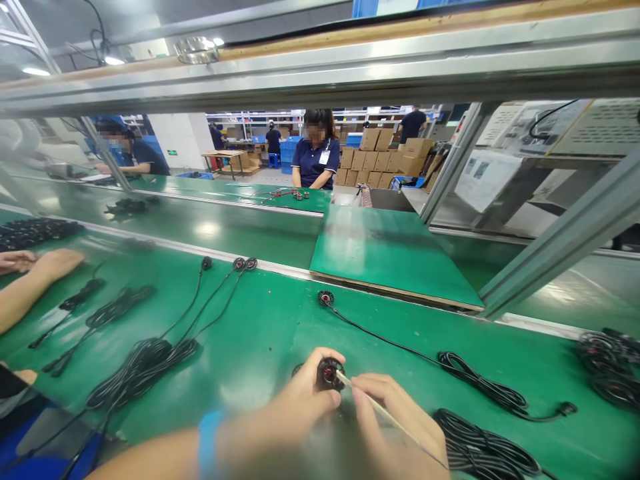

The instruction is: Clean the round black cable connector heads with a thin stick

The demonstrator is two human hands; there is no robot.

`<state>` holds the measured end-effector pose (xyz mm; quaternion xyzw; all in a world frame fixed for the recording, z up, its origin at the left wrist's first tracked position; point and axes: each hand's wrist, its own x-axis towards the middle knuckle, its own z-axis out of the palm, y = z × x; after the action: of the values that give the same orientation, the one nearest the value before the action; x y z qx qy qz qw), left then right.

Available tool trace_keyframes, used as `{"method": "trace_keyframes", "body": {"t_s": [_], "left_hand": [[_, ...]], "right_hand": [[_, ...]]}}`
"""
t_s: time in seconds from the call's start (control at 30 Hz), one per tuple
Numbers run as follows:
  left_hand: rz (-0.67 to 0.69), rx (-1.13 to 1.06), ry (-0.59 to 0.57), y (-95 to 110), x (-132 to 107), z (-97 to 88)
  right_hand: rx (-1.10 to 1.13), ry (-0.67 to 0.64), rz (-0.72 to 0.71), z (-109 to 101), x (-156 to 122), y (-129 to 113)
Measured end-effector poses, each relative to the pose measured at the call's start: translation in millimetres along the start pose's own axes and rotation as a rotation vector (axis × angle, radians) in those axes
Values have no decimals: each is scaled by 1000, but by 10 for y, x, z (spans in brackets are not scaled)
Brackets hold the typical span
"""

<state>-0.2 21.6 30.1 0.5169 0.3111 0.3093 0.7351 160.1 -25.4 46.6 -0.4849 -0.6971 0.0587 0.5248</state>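
Observation:
My left hand (295, 407) grips a small round black part with red inside (330, 373), just above the green belt. My right hand (395, 417) holds a thin pale stick (380, 413) whose tip touches the round part. A blue band (209, 443) sits on my left wrist. Beyond my hands lies another round part (326, 298), its black cable running right to a coiled bundle (483, 383). A further coil of black cable (483, 450) rests beside my right hand.
Several coiled black cables with round heads (145, 363) lie on the belt at left, near a co-worker's hand (50, 263). A raised green board (390, 257) sits ahead, a slanted metal post (560, 233) at right. More cable bundles (607, 367) lie far right. People work beyond.

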Motion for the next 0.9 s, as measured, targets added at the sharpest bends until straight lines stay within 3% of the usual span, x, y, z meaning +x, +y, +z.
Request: {"method": "trace_keyframes", "body": {"t_s": [0.13, 0.3, 0.47, 0.57, 0.7, 0.9], "left_hand": [[-6, 1, -34, 26, -37, 1], [19, 192, -89, 104, -101, 58], [-42, 35, -106, -28, -57, 45], [-36, 1, -83, -90, -30, 10], [-35, 34, -98, -46, -45, -8], [-42, 80, -150, 8, -59, -12]], "right_hand": [[-39, -87, -141, 13, -25, 95], [-84, -124, -74, 43, -40, 122], [-93, -175, 0, 65, -55, 142], [-72, -122, -17, 65, -68, 166], [-37, -85, -19, 71, -66, 154], [-33, -160, 1, 76, -39, 154]]}}
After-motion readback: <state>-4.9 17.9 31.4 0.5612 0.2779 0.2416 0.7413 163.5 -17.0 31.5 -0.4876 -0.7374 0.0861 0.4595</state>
